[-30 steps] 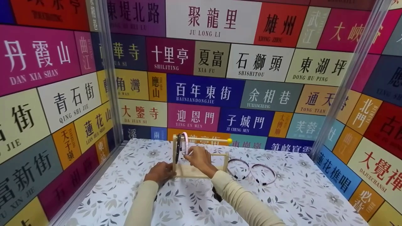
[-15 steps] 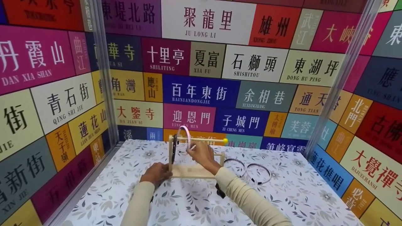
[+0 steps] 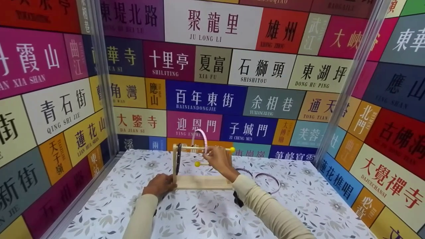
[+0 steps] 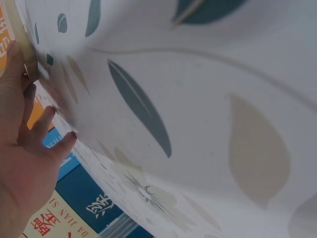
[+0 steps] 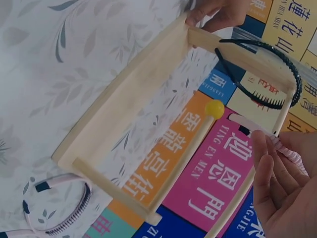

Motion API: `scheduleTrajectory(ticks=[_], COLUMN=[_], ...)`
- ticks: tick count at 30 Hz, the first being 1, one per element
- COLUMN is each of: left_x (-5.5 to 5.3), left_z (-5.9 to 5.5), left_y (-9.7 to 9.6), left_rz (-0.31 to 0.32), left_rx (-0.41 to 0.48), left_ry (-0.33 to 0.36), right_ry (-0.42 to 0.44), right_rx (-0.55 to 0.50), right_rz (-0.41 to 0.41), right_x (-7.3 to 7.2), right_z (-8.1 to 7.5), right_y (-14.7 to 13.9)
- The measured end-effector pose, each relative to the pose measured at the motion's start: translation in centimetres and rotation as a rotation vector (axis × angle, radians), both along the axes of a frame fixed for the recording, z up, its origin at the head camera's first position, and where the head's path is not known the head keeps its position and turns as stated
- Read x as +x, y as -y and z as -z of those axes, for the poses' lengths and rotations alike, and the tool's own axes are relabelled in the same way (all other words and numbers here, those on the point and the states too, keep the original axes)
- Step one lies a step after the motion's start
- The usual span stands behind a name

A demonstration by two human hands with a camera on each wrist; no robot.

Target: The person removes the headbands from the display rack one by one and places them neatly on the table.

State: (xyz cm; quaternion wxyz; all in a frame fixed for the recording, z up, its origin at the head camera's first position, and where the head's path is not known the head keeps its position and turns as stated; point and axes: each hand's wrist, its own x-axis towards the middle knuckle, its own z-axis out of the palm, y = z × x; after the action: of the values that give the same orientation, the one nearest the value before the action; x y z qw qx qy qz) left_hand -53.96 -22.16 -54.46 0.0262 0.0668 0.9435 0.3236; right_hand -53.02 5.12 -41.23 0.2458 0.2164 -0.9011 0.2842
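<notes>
A wooden rack (image 3: pixel 204 183) with an upright at each end and two yellow-tipped rods (image 3: pixel 232 150) stands on the table. My left hand (image 3: pixel 160 185) holds the bottom of its left upright, its other fingers spread in the left wrist view. My right hand (image 3: pixel 219 162) pinches a pink headband (image 3: pixel 201 135) by one end, around or beside the upper rod; I cannot tell which. A black toothed headband (image 5: pixel 297 82) hangs on that rod against the left upright. In the right wrist view, the pink headband (image 5: pixel 292 156) is partly hidden by the fingers.
Two pink-and-black headbands (image 3: pixel 268 179) lie on the table to the right of the rack, one partly behind my right arm. Leaf-patterned cloth (image 3: pixel 113 205) covers the table. Walls of coloured sign panels (image 3: pixel 206 98) enclose the back and sides.
My right hand has moved the pink headband rightward along the upper rod, away from the black headband. The left hand stays at the left upright. The head view has shifted slightly.
</notes>
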Motion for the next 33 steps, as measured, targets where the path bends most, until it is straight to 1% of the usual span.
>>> scheduleTrajectory(ticks=[2, 6, 9, 16, 18, 22, 25, 29, 31, 32, 33], left_x=[-0.1, 0.1, 0.3, 0.2, 0.5, 1.1, 1.2, 1.1, 1.1, 1.1, 1.0], left_z=[0.1, -0.2, -0.4, -0.3, -0.4, -0.8, -0.8, -0.7, -0.7, -0.7, -0.7], left_y=[0.0, 0.0, 0.0, 0.0, 0.0, -0.1, -0.2, -0.2, -0.3, -0.3, -0.3], left_rz=[0.011, -0.004, -0.015, 0.002, 0.001, -0.019, -0.023, -0.012, -0.009, -0.007, -0.006], left_rx=[-0.012, 0.024, 0.043, 0.003, 0.012, 0.052, 0.054, 0.018, 0.001, -0.008, -0.010], left_ry=[-0.009, 0.019, 0.023, 0.003, 0.000, 0.022, 0.024, -0.011, -0.025, -0.027, -0.015], right_ry=[-0.011, 0.010, 0.028, 0.040, 0.043, 0.040, 0.036, 0.033, 0.030, 0.030, 0.032], right_rx=[-0.005, -0.018, -0.020, -0.029, -0.029, -0.032, -0.029, -0.016, -0.024, -0.029, -0.035], right_rz=[-0.002, 0.018, 0.038, 0.065, 0.070, 0.086, 0.112, 0.156, 0.158, 0.159, 0.159], right_x=[0.0, 0.0, 0.0, -0.1, -0.2, -0.3, -0.3, -0.4, -0.4, -0.3, -0.3], right_z=[0.0, 0.0, 0.0, -0.3, -0.3, -0.1, 0.0, 0.0, -0.1, -0.1, -0.1], right_y=[-0.7, -2.1, -3.2, -5.6, -6.2, -7.6, -8.6, -10.0, -10.7, -11.0, -11.3])
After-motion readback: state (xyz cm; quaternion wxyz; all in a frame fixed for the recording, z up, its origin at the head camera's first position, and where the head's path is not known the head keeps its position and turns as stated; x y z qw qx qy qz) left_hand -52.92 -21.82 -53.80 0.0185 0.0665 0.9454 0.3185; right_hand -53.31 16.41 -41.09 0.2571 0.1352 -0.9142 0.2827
